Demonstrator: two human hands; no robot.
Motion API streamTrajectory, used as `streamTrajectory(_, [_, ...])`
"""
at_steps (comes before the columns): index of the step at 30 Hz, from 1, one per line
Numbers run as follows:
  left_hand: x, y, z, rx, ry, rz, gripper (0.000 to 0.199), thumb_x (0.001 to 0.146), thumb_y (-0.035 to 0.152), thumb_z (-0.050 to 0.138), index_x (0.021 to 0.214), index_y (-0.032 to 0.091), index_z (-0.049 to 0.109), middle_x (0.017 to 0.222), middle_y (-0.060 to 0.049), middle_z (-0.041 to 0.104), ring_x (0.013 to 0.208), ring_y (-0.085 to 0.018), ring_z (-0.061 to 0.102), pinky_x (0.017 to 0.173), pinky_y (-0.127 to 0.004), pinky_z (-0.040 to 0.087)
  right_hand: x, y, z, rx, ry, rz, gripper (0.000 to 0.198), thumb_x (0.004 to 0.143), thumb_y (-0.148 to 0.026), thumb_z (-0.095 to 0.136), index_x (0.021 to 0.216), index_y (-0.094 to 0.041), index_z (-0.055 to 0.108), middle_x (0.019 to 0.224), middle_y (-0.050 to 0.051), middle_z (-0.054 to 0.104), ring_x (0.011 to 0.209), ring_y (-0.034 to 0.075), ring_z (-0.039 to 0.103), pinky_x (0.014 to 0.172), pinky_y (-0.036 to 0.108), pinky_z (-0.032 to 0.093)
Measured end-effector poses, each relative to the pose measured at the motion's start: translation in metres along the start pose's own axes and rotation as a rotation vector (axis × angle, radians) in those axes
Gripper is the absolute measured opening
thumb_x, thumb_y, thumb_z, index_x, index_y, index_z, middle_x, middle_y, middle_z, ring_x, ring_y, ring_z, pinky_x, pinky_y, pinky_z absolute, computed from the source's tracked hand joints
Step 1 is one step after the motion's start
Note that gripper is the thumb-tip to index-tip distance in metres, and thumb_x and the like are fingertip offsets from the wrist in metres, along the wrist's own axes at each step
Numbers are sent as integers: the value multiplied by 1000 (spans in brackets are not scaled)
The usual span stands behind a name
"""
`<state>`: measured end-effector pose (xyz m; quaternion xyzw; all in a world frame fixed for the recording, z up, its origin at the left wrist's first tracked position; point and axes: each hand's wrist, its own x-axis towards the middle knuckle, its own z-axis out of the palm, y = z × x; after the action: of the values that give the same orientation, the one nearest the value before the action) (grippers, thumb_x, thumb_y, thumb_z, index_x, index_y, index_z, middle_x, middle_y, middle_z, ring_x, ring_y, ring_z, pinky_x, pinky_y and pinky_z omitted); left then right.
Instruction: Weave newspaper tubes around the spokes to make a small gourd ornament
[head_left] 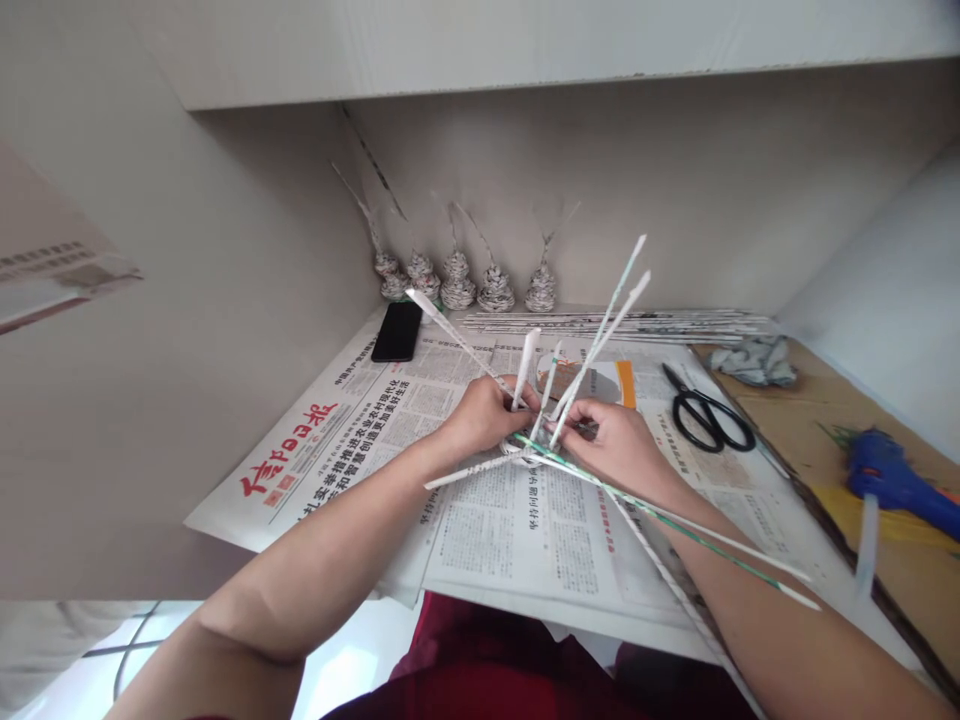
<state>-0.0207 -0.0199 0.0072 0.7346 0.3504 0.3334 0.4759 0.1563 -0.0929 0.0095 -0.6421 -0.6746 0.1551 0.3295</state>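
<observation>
Between my hands is a small piece of weaving made of rolled newspaper strips [529, 455], just above the newspaper-covered table. Several rolled strips stick up and outward from it, and long strips [697, 535] trail over my right forearm toward the lower right. My left hand [491, 412] is closed around the left side of the weaving, its fingertips partly hidden behind an upright strip. With thumb and fingers pinched together, my right hand [611, 435] grips the strips at the right side of the weaving.
Several gourd-shaped woven pieces [459, 282] stand along the back wall beside a bundle of paper rolls [622, 326]. A black phone [397, 332] lies at left. Black scissors [709, 420], a crumpled grey cloth [754, 360] and a blue glue gun [892, 475] lie at right. An overhanging panel [555, 50] spans the top.
</observation>
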Motion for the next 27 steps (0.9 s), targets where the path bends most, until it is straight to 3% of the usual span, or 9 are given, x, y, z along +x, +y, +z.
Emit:
streamTrajectory(18, [-2,6,-3,-11,-16,-34,9,66,13,65,75,11,66,69,-1,65,59,-9,57,57,-20,45,4,0,-8,35,63,106,20,75,-35,59,61,-22,52,55,-2,58,49,13,50,52,25,37])
streamTrajectory(22, [1,3,-7,-35,-13,-44,10,65,14,68,74,11,65,67,-1,64,59,-9,57,57,-21,45,3,-1,-4,82,-1,98,26,78,-43,58,63,-21,56,58,-2,60,53,13,52,53,25,38])
streamTrajectory(27, [4,8,-12,-153,-107,-73,17,67,21,72,79,10,68,71,-3,68,64,-11,61,65,-24,49,1,1,-1,156,-57,84,24,80,-41,56,73,-20,64,65,0,65,57,14,55,54,24,40])
